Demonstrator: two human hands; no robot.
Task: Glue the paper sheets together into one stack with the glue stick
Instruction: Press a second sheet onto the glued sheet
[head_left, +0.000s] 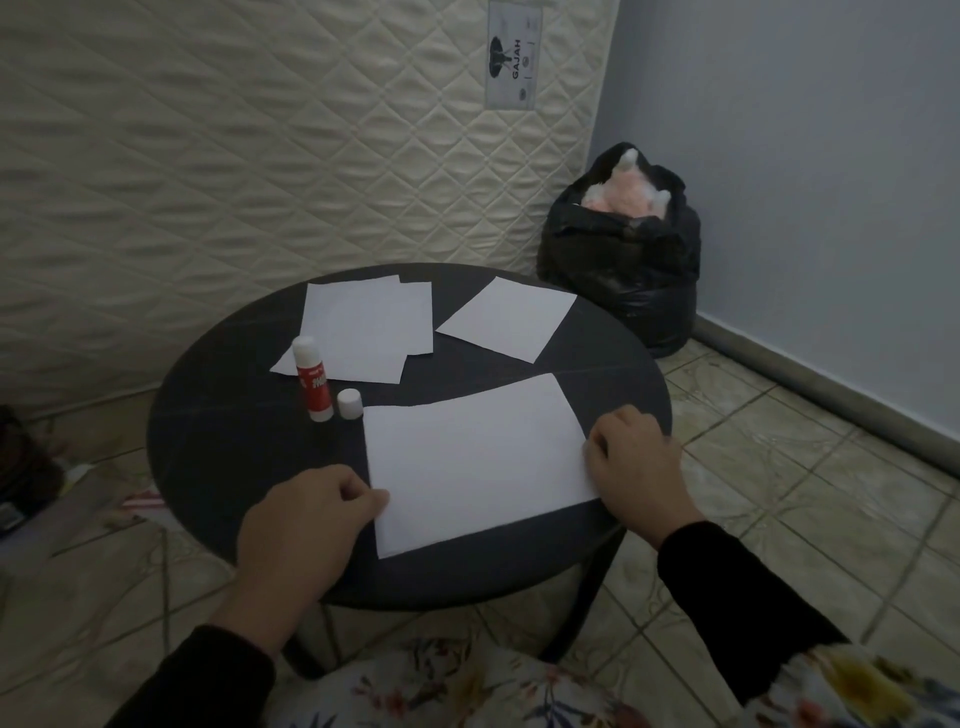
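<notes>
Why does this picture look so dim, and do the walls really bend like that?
Head view: the room light is low and flat, so the dark round table swallows detail while the near paper sheet and glue stick stand out; the wide-angle lens bows the mattress and floor tiles near the edges; little glare, soft overall.

Round dark table (218, 441), frame centre: near paper sheet (475, 462) pinched by left hand (306, 525) and right hand (639, 467); uncapped glue stick (311, 384), cap (349, 404), further sheets (363, 332) behind.
</notes>
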